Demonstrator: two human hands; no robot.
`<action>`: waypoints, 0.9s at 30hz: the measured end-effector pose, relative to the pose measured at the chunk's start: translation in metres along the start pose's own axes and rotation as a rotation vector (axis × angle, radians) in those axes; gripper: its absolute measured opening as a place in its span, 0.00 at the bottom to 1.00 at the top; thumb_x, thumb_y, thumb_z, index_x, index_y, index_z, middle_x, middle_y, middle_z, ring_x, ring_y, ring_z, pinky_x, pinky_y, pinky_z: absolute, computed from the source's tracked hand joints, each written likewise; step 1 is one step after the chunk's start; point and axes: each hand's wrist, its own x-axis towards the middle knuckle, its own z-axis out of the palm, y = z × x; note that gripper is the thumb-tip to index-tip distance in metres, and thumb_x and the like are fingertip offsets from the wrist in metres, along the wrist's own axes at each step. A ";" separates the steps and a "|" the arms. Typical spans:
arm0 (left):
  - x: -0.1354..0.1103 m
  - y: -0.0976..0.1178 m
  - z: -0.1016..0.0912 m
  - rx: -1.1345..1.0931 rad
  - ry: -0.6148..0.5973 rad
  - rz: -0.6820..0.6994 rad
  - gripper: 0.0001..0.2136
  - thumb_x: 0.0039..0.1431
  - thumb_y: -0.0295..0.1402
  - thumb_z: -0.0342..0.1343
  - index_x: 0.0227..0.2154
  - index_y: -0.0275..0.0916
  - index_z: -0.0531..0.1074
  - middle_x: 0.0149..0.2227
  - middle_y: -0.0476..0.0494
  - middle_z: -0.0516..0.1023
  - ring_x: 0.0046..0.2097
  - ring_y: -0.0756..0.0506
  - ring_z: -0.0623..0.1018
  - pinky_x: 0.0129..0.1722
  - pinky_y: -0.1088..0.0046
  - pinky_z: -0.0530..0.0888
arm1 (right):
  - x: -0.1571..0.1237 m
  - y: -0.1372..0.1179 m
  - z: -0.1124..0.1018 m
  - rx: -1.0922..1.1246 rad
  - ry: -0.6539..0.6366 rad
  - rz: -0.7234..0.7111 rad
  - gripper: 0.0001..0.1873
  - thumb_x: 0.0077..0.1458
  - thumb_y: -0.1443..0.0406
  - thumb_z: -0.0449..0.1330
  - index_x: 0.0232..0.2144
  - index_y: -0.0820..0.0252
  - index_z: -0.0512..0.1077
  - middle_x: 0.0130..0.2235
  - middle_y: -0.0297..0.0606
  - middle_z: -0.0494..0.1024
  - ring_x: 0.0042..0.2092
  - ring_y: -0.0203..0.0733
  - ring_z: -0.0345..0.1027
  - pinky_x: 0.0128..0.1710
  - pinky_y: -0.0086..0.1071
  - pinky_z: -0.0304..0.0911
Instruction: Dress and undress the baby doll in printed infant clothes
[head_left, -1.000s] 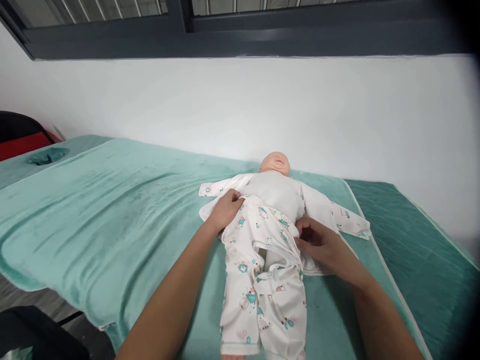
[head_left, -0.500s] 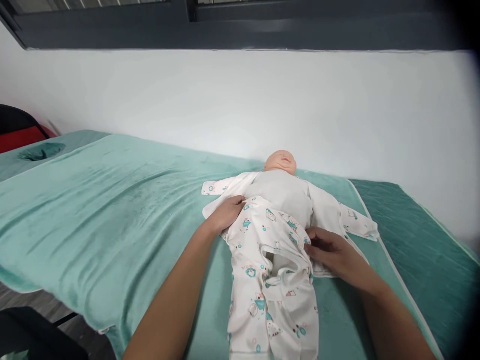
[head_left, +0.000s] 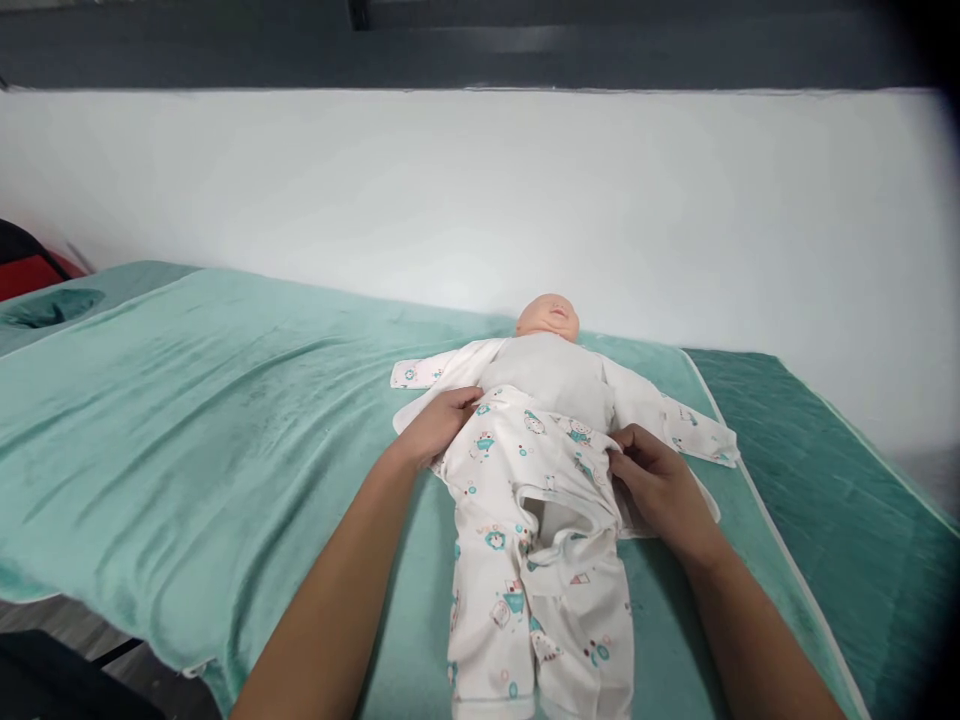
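White pants (head_left: 553, 570) on a doll (head_left: 551, 370), lying between the fingers with long legs toward the wrists, pinched at the waist by the right hand (head_left: 664, 485), touched just as near by the left hand (head_left: 444, 425) with a grip too hidden to tell.

Baby doll (head_left: 548, 316), printed pants (head_left: 489, 520), fingers (head_left: 628, 442) at waistband (head_left: 551, 418)

white wall (head_left: 300, 190) below dark frame (head_left: 480, 50)

Teal-printed white trousers (head_left: 487, 560), mint-green blanket (head_left: 225, 420), white wall (head_left: 360, 190)
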 end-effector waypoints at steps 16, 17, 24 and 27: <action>0.003 0.001 0.003 0.087 -0.121 -0.001 0.14 0.49 0.31 0.56 0.40 0.38 0.75 0.42 0.45 0.80 0.42 0.41 0.76 0.40 0.67 0.71 | 0.008 0.002 0.001 -0.176 0.085 0.068 0.16 0.55 0.54 0.58 0.23 0.56 0.61 0.24 0.27 0.60 0.29 0.35 0.52 0.29 0.29 0.50; 0.003 0.002 0.004 0.075 -0.115 -0.008 0.14 0.49 0.31 0.56 0.41 0.38 0.75 0.42 0.44 0.80 0.43 0.41 0.76 0.41 0.67 0.72 | 0.009 0.002 0.001 -0.174 0.082 0.067 0.17 0.55 0.54 0.58 0.23 0.56 0.60 0.23 0.27 0.59 0.29 0.35 0.52 0.28 0.29 0.49; -0.003 0.016 0.016 -0.164 -0.164 -0.103 0.19 0.48 0.35 0.63 0.45 0.38 0.76 0.43 0.40 0.82 0.46 0.37 0.78 0.43 0.63 0.74 | 0.008 -0.004 0.000 0.028 -0.006 0.089 0.17 0.55 0.53 0.60 0.23 0.57 0.66 0.24 0.27 0.65 0.29 0.35 0.55 0.29 0.28 0.53; -0.003 0.015 0.020 -0.301 -0.203 -0.123 0.22 0.47 0.37 0.65 0.48 0.41 0.75 0.45 0.41 0.82 0.49 0.36 0.78 0.47 0.62 0.74 | 0.006 -0.004 -0.004 0.118 -0.054 0.124 0.19 0.57 0.51 0.58 0.25 0.58 0.71 0.26 0.30 0.71 0.30 0.37 0.60 0.30 0.29 0.55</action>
